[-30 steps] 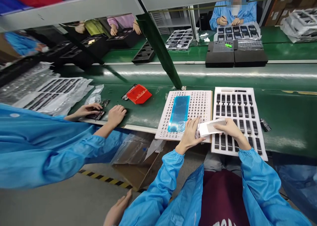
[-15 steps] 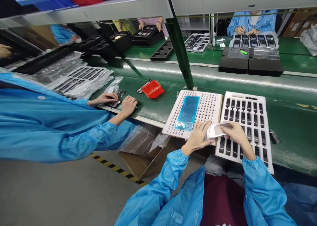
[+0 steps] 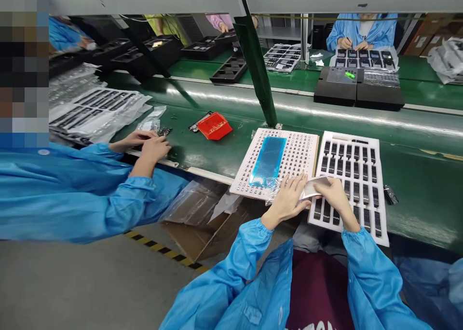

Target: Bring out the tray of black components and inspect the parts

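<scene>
My right hand [image 3: 333,194] pinches a white sheet with a grey face [image 3: 311,187] between thumb and fingers, above the gap between board and tray. My left hand [image 3: 287,199] lies with fingers stretched over the near right corner of a white board [image 3: 240,187], touching clear plastic film [image 3: 271,184]; its thumb is apart, next to the sheet's left end. Rows of small dark parts fill the board, and a blue perforated sheet [image 3: 268,161] lies on it. Under my right wrist is a white foam tray [image 3: 379,214] with rows of black strip-like parts, partly hidden by my hand.
A red open box [image 3: 216,126] and a small dark part [image 3: 390,195] lie on the green bench [image 3: 415,175]. To the left, a co-worker's hands [image 3: 154,149] handle small parts. A post [image 3: 256,69] rises behind the board. Black trays [image 3: 338,89] stand across the bench.
The view has shifted slightly, so the bench things appear further left. My right hand and the sheet have come slightly closer to my left hand. The co-worker's hands have drawn together.
</scene>
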Demonstrator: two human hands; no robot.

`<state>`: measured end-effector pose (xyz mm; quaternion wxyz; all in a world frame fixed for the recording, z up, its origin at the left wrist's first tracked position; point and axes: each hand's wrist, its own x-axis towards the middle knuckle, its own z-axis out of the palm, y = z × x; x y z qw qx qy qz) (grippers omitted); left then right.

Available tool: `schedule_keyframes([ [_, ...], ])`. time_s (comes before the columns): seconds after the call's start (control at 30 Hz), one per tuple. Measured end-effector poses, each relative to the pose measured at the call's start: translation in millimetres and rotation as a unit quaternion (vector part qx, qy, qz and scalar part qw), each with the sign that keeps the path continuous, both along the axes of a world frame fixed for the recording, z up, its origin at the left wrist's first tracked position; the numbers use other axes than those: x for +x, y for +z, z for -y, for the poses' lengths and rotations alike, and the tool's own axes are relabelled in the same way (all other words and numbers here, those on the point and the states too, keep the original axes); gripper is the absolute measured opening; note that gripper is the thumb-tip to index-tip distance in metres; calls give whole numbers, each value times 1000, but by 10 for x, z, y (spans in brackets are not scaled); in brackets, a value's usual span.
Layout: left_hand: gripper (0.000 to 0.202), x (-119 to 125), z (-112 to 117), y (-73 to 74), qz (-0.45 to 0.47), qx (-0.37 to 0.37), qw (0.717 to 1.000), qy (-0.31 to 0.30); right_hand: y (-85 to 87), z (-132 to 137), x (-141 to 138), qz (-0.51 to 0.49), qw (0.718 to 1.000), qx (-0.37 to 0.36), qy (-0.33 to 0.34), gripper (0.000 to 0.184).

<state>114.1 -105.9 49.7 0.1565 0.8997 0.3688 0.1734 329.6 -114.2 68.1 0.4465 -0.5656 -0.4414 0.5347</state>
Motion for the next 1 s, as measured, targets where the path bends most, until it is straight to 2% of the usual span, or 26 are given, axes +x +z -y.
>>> schedule_keyframes([
  [0.2, 86, 52, 26, -56, 37, -23, 999, 13, -126, 37, -103, 10, 999, 25, -19, 35],
  [0.43, 76, 131, -17, -95, 103, 16, 992, 74, -254, 171, -289, -21, 995, 55, -85, 50],
  [0.63, 69, 324, -9, -153, 171, 3, 984, 52, -317, 192, -456, -20, 994, 82, -67, 38],
  [0.73, 64, 375, -22, -118, 202, 7, 978, 56, -334, 186, -461, -31, 993, 85, -75, 39],
  [0.8, 57, 388, -32, -54, 226, 31, 972, 61, -339, 197, -468, -45, 991, 84, -93, 43],
  [0.87, 48, 376, -14, 24, 267, 87, 957, 67, -341, 218, -486, -66, 988, 74, -115, 49],
  [0.93, 41, 334, 65, 78, 314, 165, 931, 80, -342, 235, -508, -92, 985, 53, -135, 56],
  [1.0, 35, 272, 209, 78, 358, 230, 897, 121, -339, 242, -529, -117, 981, 30, -153, 62],
])
